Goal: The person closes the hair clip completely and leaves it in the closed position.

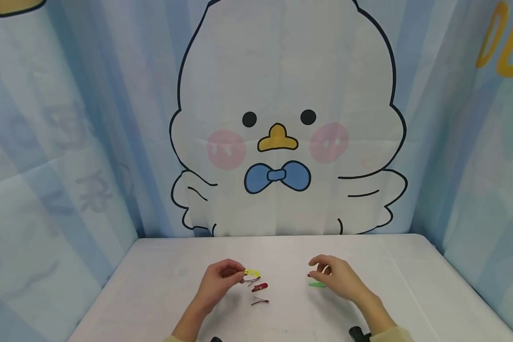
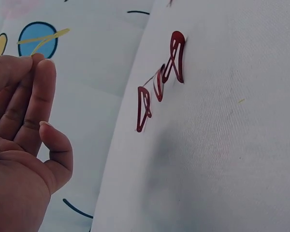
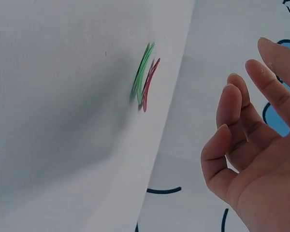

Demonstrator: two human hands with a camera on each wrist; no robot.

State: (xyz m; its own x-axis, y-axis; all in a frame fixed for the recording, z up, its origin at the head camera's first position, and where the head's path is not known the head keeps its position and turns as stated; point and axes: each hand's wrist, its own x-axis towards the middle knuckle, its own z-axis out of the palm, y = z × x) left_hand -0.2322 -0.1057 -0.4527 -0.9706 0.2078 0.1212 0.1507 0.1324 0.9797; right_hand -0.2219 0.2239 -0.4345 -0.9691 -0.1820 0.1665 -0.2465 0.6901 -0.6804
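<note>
My left hand (image 1: 222,280) pinches a yellow snap hair clip (image 1: 252,273) between thumb and forefinger, above the white table. The clip's two parts stand apart in the left wrist view. Below and beside that hand lie several dark red hair clips (image 2: 175,57), their frames partly lifted; one red clip (image 1: 260,287) is near the row's middle in the head view. My right hand (image 1: 339,278) hovers on the other side with loosely bent fingers, holding nothing. Close under it lie a green hair clip (image 3: 142,72) and a red hair clip (image 3: 151,84), side by side.
The white tabletop (image 1: 410,294) reaches back to a curtain (image 1: 282,71) printed with a large cartoon bird. Blue-and-white curtains hang on both sides. Part of a dark object (image 1: 359,334) shows by the right wrist.
</note>
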